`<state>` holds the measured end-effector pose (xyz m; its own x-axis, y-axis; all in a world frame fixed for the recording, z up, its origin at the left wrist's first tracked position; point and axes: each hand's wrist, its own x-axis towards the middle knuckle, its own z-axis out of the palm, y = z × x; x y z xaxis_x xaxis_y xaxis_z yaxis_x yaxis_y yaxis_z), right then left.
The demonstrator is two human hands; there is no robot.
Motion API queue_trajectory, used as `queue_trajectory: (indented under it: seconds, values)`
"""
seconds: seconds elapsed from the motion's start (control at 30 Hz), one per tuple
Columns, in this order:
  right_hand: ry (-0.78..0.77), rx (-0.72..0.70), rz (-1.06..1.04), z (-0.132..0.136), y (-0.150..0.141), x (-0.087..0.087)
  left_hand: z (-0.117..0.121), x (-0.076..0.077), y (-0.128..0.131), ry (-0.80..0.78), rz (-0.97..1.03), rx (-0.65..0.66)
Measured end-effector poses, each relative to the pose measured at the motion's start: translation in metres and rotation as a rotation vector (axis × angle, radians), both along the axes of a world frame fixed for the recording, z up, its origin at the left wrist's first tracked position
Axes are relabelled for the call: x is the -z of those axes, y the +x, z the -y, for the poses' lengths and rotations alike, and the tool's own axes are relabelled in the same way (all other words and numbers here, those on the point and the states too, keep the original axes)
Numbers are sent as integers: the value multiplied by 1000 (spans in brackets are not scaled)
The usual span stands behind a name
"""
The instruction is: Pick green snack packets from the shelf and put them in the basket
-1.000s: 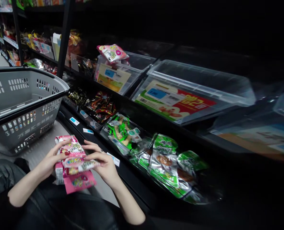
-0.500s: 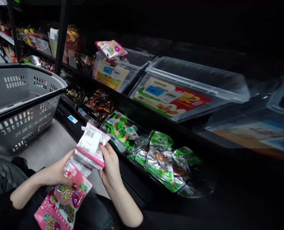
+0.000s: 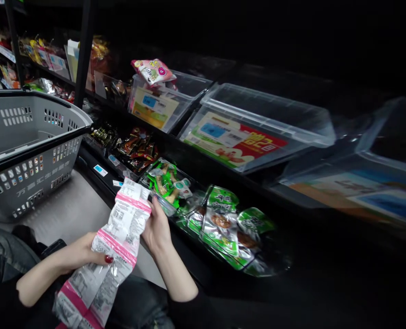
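Note:
A strip of joined candy packets (image 3: 120,228) stretches between my hands, its white printed backs and pink seams facing up. My left hand (image 3: 86,253) grips the strip's middle, thumb with red nail pressed on top. Around the upper right edge, my right hand (image 3: 156,226) is closed; its fingers are partly hidden behind the packets. The strip's lower end hangs over my lap. Just beyond my right hand sits a clear bin of green snack packs (image 3: 170,183). A similar pink candy packet (image 3: 154,71) lies atop a clear plastic bin (image 3: 155,107) on the shelf above.
A grey shopping basket (image 3: 34,155) stands at the left on the pale floor (image 3: 62,201). Green and silver snack pouches (image 3: 221,224) fill a low bin on the right. A large clear bin (image 3: 250,132) with a price label juts from the shelf. A black post (image 3: 84,55) rises behind the basket.
The strip has been turned from its pink printed fronts to its white backs and unfolded longer. My left thumb now lies on top. The view has shifted slightly.

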<state>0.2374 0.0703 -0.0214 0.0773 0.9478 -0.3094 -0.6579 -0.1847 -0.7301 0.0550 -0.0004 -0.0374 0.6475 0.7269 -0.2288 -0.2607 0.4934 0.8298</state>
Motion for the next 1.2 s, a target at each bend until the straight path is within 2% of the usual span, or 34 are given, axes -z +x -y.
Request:
queue_trajectory:
  seconds: [0.07, 0.17, 0.3, 0.5, 0.73, 1.07, 1.2]
  values:
    - [62, -104, 47, 4, -5, -3, -2, 1, -1, 62, -28, -46]
    - [201, -189, 213, 13, -14, -7, -5, 6, -1, 51, -8, -141]
    - [310, -178, 318, 19, -19, -10, -8, 14, 3, 79, -23, -252]
    - [357, -159, 415, 18, -18, -3, -11, 19, 3, 109, -146, -323]
    - [391, -184, 444, 21, -18, 0, -13, 16, 2, 168, -236, -314]
    - [356, -136, 440, 18, -17, 3, -13, 15, 2, 72, -166, -289]
    - [324, -129, 417, 17, -19, 2, -11, 9, 1, 81, -153, -271]
